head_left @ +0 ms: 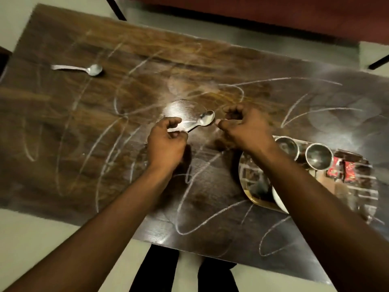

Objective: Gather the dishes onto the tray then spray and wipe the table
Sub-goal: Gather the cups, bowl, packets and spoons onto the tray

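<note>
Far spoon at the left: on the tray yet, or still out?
Still out: the far spoon lies flat on the table, well apart from the tray.

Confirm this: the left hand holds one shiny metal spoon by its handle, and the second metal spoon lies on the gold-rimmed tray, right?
Not quite. The head view shows the second metal spoon lying on the dark wooden table, far left, away from the gold-rimmed tray. The left hand does hold one shiny metal spoon by its handle.
</note>
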Motion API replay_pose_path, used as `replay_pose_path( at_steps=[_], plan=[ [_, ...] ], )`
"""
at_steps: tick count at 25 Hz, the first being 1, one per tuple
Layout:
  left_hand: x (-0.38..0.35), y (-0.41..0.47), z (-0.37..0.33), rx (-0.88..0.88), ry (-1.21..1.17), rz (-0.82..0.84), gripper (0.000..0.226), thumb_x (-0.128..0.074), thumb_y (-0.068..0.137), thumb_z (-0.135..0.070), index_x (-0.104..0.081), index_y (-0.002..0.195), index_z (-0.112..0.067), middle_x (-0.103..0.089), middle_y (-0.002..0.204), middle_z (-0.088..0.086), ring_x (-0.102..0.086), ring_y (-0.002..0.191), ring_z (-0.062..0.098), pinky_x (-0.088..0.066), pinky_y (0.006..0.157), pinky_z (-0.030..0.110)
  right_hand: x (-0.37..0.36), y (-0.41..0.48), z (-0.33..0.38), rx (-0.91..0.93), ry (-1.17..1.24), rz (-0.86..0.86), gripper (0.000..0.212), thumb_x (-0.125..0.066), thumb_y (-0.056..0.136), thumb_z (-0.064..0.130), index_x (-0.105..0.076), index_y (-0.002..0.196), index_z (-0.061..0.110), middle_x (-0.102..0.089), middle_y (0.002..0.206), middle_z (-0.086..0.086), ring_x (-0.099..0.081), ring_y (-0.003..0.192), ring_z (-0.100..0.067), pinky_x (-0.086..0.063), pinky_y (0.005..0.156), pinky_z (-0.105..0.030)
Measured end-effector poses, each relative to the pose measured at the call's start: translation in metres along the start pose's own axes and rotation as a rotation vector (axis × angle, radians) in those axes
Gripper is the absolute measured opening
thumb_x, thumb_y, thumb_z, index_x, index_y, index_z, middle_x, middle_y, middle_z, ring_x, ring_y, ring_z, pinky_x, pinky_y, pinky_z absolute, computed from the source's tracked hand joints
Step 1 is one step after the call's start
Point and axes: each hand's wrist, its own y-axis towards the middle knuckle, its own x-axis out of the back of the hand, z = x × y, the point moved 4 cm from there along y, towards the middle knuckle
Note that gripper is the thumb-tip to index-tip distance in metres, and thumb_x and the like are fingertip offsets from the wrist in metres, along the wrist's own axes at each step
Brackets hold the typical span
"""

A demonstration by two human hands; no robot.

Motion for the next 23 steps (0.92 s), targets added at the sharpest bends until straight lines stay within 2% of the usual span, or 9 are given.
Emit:
replay_pose_path(
  at_steps=[3,6,8,9,10,13,16,19,23],
  plan=[
    [0.016,0.022,0.019,-0.043,0.103,0.059,0.039,-0.077,0.085,-0.018,-0.066,0.12,-0.03,-0.07,0.125,0.005,-0.069,0.097,0.005,-0.06,0.099,0.037,-0.033,0.023,0.001,-0.053,-0.033,0.053,0.041,-0.075,0.069,0.048,-0.069,0.107,0.033,-0.078,0.103,0.007,-0.077,0.094,-0.027,-0.062,0.091,-0.056],
    [0.02,0.032,0.025,-0.103,0.248,0.105,0.04,-0.077,0.086,-0.014,-0.069,0.125,-0.021,-0.068,0.126,0.004,-0.064,0.095,0.005,-0.05,0.087,0.011,-0.045,0.035,0.002,-0.079,-0.08,0.011,0.032,-0.076,0.076,0.042,-0.072,0.105,0.031,-0.08,0.105,0.003,-0.076,0.099,-0.024,-0.061,0.096,-0.05],
    [0.02,0.035,0.023,-0.148,0.315,0.132,0.039,-0.077,0.085,-0.011,-0.071,0.123,-0.016,-0.067,0.121,0.004,-0.064,0.094,0.007,-0.043,0.079,0.0,-0.048,0.04,0.003,-0.065,-0.11,-0.034,0.011,-0.076,0.089,0.031,-0.073,0.1,0.03,-0.08,0.102,0.003,-0.076,0.096,-0.022,-0.062,0.094,-0.047],
    [0.021,0.034,0.02,-0.18,0.353,0.146,0.037,-0.077,0.085,-0.01,-0.073,0.122,-0.015,-0.066,0.118,0.004,-0.066,0.095,0.011,-0.045,0.081,0.003,-0.048,0.042,0.002,-0.064,-0.1,-0.056,0.006,-0.074,0.093,0.025,-0.073,0.093,0.031,-0.079,0.097,0.003,-0.077,0.092,-0.021,-0.063,0.091,-0.047],
    [0.021,0.034,0.017,-0.216,0.387,0.155,0.035,-0.078,0.085,-0.011,-0.074,0.121,-0.015,-0.065,0.115,0.003,-0.067,0.096,0.014,-0.05,0.085,0.011,-0.047,0.042,0.003,-0.066,-0.089,-0.073,0.013,-0.073,0.096,0.021,-0.072,0.089,0.031,-0.079,0.093,0.004,-0.077,0.088,-0.02,-0.065,0.088,-0.045],
    [0.024,0.032,0.005,-0.31,0.473,0.161,0.024,-0.077,0.09,-0.017,-0.08,0.114,-0.017,-0.071,0.105,0.001,-0.068,0.091,0.016,-0.06,0.088,0.035,-0.04,0.036,0.004,-0.062,-0.046,-0.098,0.014,-0.073,0.099,0.015,-0.075,0.091,0.026,-0.078,0.086,0.005,-0.078,0.077,-0.013,-0.065,0.072,-0.033],
    [0.023,0.025,-0.015,-0.441,0.535,0.2,0.019,-0.076,0.093,-0.022,-0.083,0.11,-0.019,-0.077,0.101,0.001,-0.071,0.087,0.017,-0.06,0.083,0.038,-0.012,0.017,0.011,-0.03,0.005,-0.138,0.014,-0.076,0.097,0.017,-0.077,0.086,0.026,-0.08,0.082,0.002,-0.076,0.064,-0.007,-0.062,0.06,-0.029],
    [-0.002,-0.002,-0.053,-0.705,0.635,0.295,0.019,-0.074,0.095,-0.024,-0.084,0.11,-0.018,-0.075,0.097,0.003,-0.07,0.086,0.019,-0.053,0.076,0.029,0.044,-0.013,0.005,-0.003,0.057,-0.224,0.006,-0.079,0.094,0.017,-0.082,0.089,0.02,-0.081,0.082,-0.003,-0.08,0.075,-0.021,-0.067,0.076,-0.045],
    [-0.073,-0.061,-0.107,-1.032,0.697,0.473,0.021,-0.064,0.095,-0.024,-0.081,0.1,-0.011,-0.07,0.089,0.007,-0.069,0.083,0.027,-0.056,0.07,0.041,0.15,-0.07,-0.023,0.024,0.15,-0.329,0.005,-0.079,0.094,0.01,-0.081,0.094,0.015,-0.081,0.083,-0.004,-0.079,0.075,-0.018,-0.067,0.08,-0.037]
  ],
)
